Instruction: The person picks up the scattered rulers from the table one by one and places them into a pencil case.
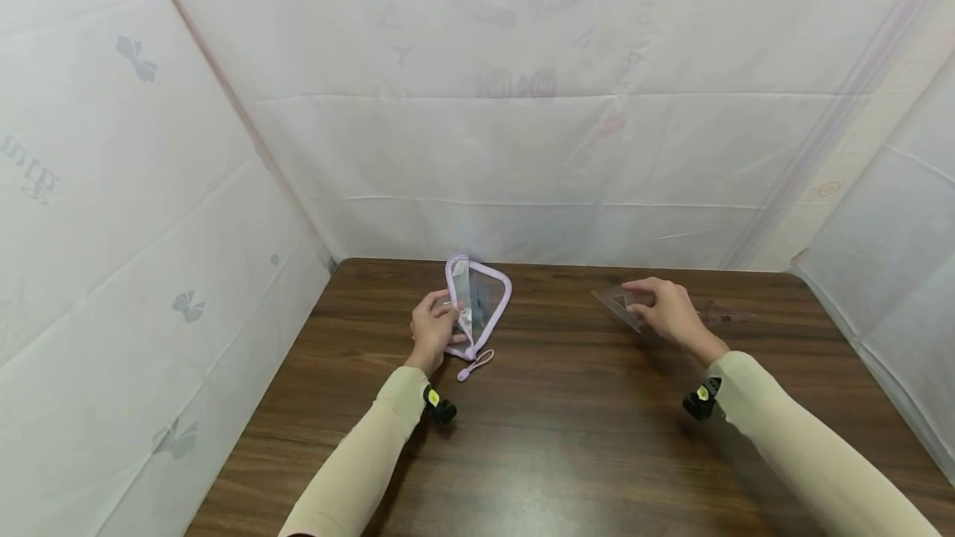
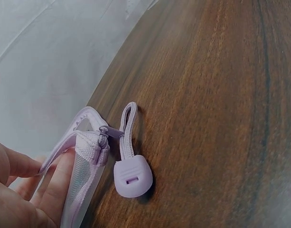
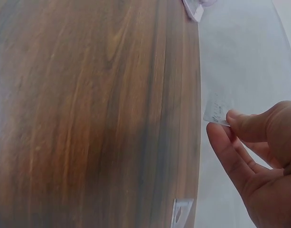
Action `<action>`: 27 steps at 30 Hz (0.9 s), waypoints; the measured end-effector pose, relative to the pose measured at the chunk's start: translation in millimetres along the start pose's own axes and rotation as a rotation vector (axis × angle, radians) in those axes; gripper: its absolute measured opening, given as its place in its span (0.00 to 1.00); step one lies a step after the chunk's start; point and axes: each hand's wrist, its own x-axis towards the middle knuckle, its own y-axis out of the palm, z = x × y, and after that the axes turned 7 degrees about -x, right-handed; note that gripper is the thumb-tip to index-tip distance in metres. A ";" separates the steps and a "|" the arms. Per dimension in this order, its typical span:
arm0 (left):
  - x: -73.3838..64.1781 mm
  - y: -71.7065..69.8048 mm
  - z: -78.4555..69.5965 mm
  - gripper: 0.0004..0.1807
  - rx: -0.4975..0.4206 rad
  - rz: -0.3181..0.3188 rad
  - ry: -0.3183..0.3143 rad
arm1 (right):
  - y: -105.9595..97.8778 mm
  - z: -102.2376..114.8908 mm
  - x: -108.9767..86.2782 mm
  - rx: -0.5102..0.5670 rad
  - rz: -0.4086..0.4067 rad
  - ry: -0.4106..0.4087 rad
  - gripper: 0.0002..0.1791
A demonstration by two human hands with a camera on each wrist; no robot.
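Note:
My left hand (image 1: pixel 431 330) grips the edge of a see-through zip pouch (image 1: pixel 492 309) with lilac trim, left of the table's middle. In the left wrist view the zip's edges stand apart beside my fingers. A lilac cord zip pull (image 2: pixel 133 178) hangs from the slider onto the wood. Farther right, my right hand (image 1: pixel 670 312) pinches a clear set square (image 1: pixel 618 305) between thumb and fingertips, tilted above the table. Printed marks show on its corner in the right wrist view. Just right of that hand lies a second clear set square (image 1: pixel 727 313), partly hidden by it.
Both hands work near the far edge of a dark brown wooden table (image 1: pixel 552 437). Pale printed sheets (image 1: pixel 477 164) hang behind it and along both sides. Each wrist wears a small black camera (image 1: pixel 440 408).

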 end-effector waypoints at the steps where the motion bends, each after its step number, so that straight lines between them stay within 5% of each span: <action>1: -0.4 0.1 0.1 0.18 0.001 0.000 -0.002 | 0.7 0.8 1.0 0.004 0.004 0.006 0.21; 27: 1.6 -0.6 2.1 0.20 -0.028 0.007 0.000 | 17.6 26.7 32.1 0.050 0.018 0.024 0.24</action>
